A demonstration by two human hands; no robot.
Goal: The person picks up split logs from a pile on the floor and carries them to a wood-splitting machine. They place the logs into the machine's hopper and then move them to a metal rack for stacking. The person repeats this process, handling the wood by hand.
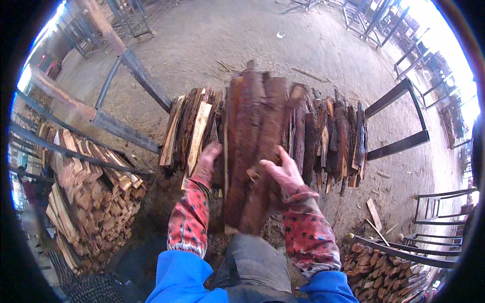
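Between my two hands is a bundle of long, bark-covered wood slabs, reddish brown and slightly blurred, its near end close to my dark-clothed leg. My left hand grips the bundle's left side, its fingers partly hidden. On the right side my right hand holds it, with the thumb laid over the bark. Under and behind the bundle runs a row of split firewood, the pieces lying side by side. One pale split piece shows just left of the bundle, near my left hand.
A metal frame stands at the right end of the row, and metal posts at its left end. A tall firewood stack rises at left, another stack at lower right. Loose sticks lie on the dirt floor.
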